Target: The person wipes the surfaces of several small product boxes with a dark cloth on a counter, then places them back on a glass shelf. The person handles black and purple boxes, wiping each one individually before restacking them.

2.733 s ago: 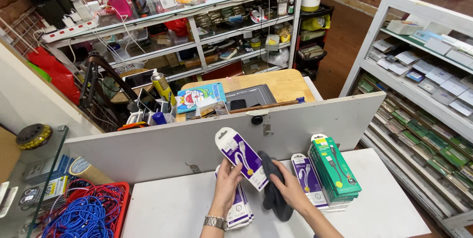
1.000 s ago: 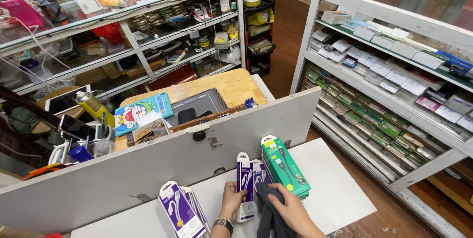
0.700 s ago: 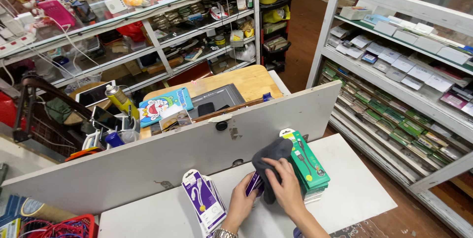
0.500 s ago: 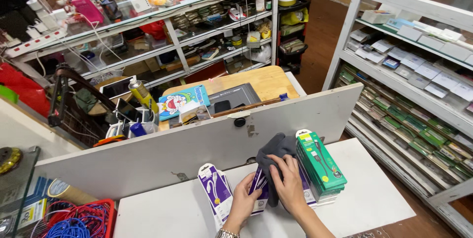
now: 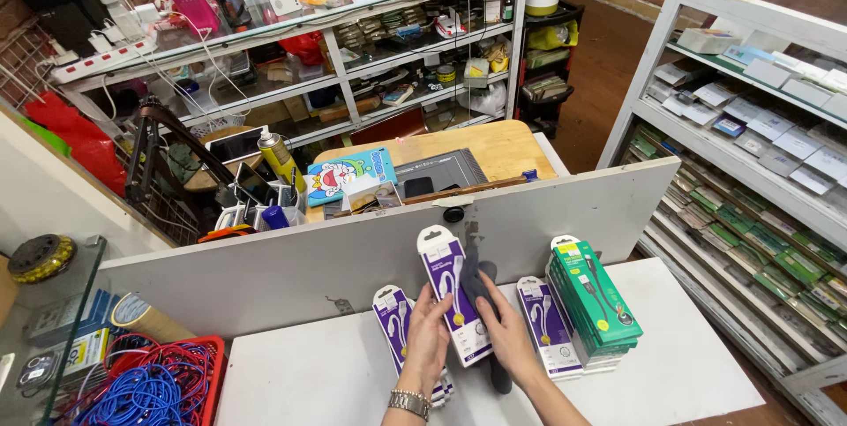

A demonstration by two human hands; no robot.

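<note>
My left hand point(image 5: 428, 340) holds a long purple-and-white cable package point(image 5: 453, 292) upright by its left edge. My right hand point(image 5: 507, 331) presses a dark grey cloth point(image 5: 481, 278) against that package from the right. Under my left hand lies a small pile of similar purple packages point(image 5: 393, 320) on the white counter point(image 5: 309, 382). One more purple package point(image 5: 544, 338) lies to the right of my right hand. Beside it stands a stack of green cable boxes point(image 5: 593, 301).
A white partition board point(image 5: 265, 272) rises behind the counter. A red basket of blue and red cables point(image 5: 146, 391) sits at the left. Behind the board is a wooden desk point(image 5: 494, 148) and cluttered shelves point(image 5: 353, 33). White racks of boxed goods point(image 5: 759, 117) line the right.
My head turned and the view shifted. I put one purple package down on the left pile and lifted another upright. The cloth went from my right hand's side to pressing on the held package.
</note>
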